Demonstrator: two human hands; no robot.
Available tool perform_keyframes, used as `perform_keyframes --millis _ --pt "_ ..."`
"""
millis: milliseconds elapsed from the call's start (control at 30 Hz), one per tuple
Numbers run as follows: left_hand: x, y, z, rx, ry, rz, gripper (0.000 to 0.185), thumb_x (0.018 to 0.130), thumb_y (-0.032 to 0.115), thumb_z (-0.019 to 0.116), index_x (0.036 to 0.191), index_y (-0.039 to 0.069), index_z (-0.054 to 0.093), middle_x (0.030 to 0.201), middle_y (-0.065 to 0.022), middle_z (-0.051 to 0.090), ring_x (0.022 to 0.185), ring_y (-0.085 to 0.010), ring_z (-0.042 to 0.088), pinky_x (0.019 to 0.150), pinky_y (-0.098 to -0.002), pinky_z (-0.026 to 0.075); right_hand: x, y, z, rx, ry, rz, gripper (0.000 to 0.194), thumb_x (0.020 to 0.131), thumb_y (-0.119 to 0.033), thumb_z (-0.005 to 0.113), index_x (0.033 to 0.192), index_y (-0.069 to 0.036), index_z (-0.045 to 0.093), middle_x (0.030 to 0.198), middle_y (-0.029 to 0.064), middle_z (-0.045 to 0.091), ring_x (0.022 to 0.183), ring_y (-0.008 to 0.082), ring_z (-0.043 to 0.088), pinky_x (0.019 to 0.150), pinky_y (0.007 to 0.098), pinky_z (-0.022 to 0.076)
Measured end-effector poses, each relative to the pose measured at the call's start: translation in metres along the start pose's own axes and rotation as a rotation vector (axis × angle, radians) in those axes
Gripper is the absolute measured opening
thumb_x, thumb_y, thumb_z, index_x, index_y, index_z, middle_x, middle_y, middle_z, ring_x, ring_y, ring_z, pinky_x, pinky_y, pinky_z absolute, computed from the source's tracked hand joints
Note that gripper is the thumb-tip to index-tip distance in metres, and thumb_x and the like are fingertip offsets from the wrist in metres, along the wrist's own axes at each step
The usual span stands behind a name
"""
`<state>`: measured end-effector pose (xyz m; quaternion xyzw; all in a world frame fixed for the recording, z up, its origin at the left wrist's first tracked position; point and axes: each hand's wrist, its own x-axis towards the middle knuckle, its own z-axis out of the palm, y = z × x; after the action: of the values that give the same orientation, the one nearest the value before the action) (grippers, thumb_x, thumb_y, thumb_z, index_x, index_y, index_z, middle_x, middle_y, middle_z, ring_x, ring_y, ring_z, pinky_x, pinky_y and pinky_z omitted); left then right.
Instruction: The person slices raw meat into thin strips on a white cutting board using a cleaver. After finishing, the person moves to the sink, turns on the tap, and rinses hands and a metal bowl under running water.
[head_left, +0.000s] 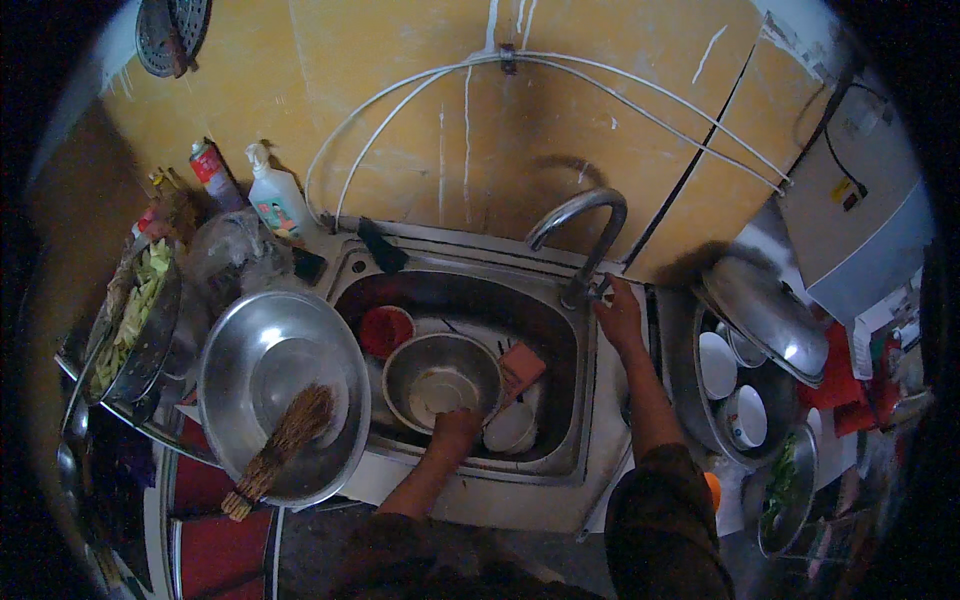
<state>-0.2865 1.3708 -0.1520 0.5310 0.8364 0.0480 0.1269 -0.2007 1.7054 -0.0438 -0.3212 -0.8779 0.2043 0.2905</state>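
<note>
My left hand (456, 436) grips the near rim of a metal bowl (442, 358) inside the stainless steel sink (551, 461). My right hand (621, 313) is at the lever at the base of the curved chrome faucet (604, 206); the fingers partly hide the lever. Beside the bowl lie a red round container (386, 331), a pinkish-red block-like thing (523, 363) and a pale bowl (510, 429). A large metal basin (232, 382) stands left of the sink, with a bundled-twig brush (281, 454) lying in it, its handle end over the rim.
At left are a pot of cut greens (135, 322), a spray bottle (276, 196), an aerosol can (216, 176) and a plastic bag (232, 251). At right stand a pot with white bowls (671, 375), metal lids (772, 315) and a basin of green leaves (806, 487).
</note>
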Motion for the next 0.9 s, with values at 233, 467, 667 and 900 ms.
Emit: perform_keyframes --millis 233,467,667,900 --pt "0.017 0.003 0.011 0.07 -0.048 0.154 0.031 0.085 0.013 0.052 0.112 0.023 0.065 0.092 -0.0123 0.069 0.084 -0.031 0.069 0.072 -0.0517 0.051 -0.034 -0.015 -0.006 0.409 -0.034 0.132 0.059 0.079 -0.004 0.068 0.134 -0.006 0.047 0.124 0.0125 0.055 0.104 0.0262 0.059 0.086 0.0379 0.049" --pt "0.03 -0.003 0.004 0.047 -0.042 0.125 0.031 0.087 0.025 0.054 0.117 0.026 0.063 0.097 -0.0096 0.069 0.09 -0.029 0.068 0.08 -0.0561 0.047 -0.068 -0.022 0.008 -0.167 -0.064 0.012 0.057 0.075 -0.002 0.067 0.129 -0.005 0.05 0.13 0.0188 0.052 0.118 0.0358 0.053 0.098 0.0395 0.0449" --pt "0.035 -0.003 -0.033 -0.13 -0.17 -0.028 0.035 0.087 0.031 0.053 0.119 0.019 0.061 0.106 -0.0113 0.069 0.098 -0.0301 0.066 0.085 -0.0521 0.048 -0.074 -0.023 0.01 -0.171 -0.08 0.008 0.061 0.073 -0.003 0.07 0.13 -0.004 0.049 0.133 0.0179 0.05 0.124 0.0351 0.05 0.102 0.0387 0.0425" --pt "0.037 -0.01 -0.015 -0.087 -0.073 0.088 0.03 0.085 0.027 0.056 0.112 0.018 0.065 0.1 -0.0133 0.07 0.093 -0.0286 0.068 0.079 -0.0474 0.052 -0.075 -0.023 0.011 -0.118 -0.069 -0.018 0.065 0.071 -0.004 0.072 0.131 -0.005 0.048 0.134 0.0177 0.049 0.124 0.0362 0.049 0.102 0.0392 0.0423"
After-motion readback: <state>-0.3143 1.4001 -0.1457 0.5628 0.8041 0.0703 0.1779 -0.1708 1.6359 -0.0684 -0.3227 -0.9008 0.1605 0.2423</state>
